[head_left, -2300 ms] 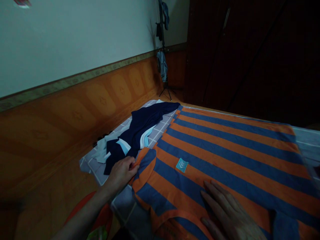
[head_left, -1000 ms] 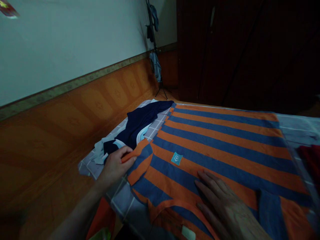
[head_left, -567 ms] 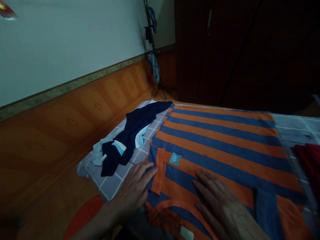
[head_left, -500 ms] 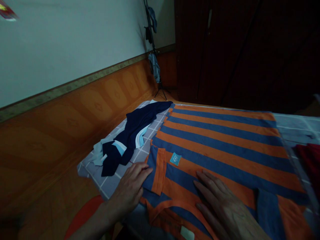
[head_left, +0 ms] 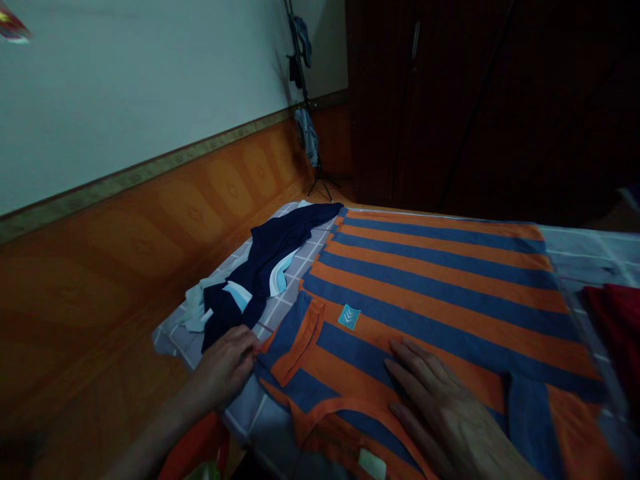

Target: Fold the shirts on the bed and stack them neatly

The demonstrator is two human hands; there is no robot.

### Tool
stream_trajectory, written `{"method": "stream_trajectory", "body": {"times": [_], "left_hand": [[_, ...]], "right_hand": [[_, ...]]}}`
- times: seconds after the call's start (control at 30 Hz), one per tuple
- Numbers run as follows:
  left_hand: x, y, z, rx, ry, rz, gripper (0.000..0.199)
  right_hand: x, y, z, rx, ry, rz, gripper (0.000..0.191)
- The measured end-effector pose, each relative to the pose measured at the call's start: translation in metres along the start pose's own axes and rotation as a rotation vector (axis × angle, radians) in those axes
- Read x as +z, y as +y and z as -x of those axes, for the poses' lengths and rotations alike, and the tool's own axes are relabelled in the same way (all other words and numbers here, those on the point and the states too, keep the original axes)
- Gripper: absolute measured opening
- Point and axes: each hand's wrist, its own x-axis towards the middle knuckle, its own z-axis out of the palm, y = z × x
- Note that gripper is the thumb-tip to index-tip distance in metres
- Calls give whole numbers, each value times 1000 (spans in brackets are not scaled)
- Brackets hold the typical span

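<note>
An orange and blue striped T-shirt [head_left: 425, 287] lies spread on a grey checked cloth [head_left: 253, 407], its neckline toward me. A small light-blue patch [head_left: 349, 317] shows on its chest. My left hand [head_left: 227, 367] pinches the shirt's edge by the left sleeve [head_left: 295, 340], which is folded in over the front. Lying flat near the collar, my right hand [head_left: 435, 400] rests on the fabric with its fingers stretched out. The other sleeve [head_left: 535, 420] also lies folded inward, right of that hand.
A navy garment with light-blue and white parts [head_left: 270, 253] lies along the left side. Dark red cloth [head_left: 613, 320] sits at the right edge. Below left is a red object, perhaps a stool [head_left: 197, 447]. Beyond stand a coat rack [head_left: 305, 100] and dark wardrobe [head_left: 450, 100].
My left hand has moved left and outward, drawing the shirt's shoulder edge with it. The folded sleeve now lies more slanted. My right hand stays in place on the shirt.
</note>
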Motion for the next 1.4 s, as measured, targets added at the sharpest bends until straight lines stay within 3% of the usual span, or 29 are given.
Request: {"method": "stream_trajectory", "body": {"times": [0.07, 0.17, 0.23, 0.37, 0.53, 0.73, 0.9, 1.07, 1.2, 1.4], "left_hand": [[-16, 4, -5, 62, -69, 8, 22], [-29, 20, -16, 104, 25, 12, 28], [-25, 35, -27, 132, 92, 4, 27], [1, 55, -52, 247, 74, -31, 32], [28, 41, -70, 217, -33, -133, 54], [33, 21, -67, 241, -89, -171, 63], [32, 29, -70, 269, -9, -209, 64], [30, 35, -75, 297, -140, -193, 64], [31, 37, -80, 310, -101, -194, 64], [31, 43, -81, 318, -145, -211, 67]], "right_hand": [[0, 0, 0, -5, 11, 16, 42], [3, 0, 1, -14, 17, 30, 42], [6, 0, 2, -2, 10, 25, 41], [12, 1, 6, 40, -18, -23, 41], [10, 0, 5, 64, -39, -74, 38], [8, -1, 3, 82, -23, -125, 37], [7, -1, 4, 85, -56, -106, 38], [3, -2, 2, 60, -57, -98, 37], [3, -3, 1, 80, -57, -128, 38], [-4, -5, -1, 83, -95, -116, 39]]}}
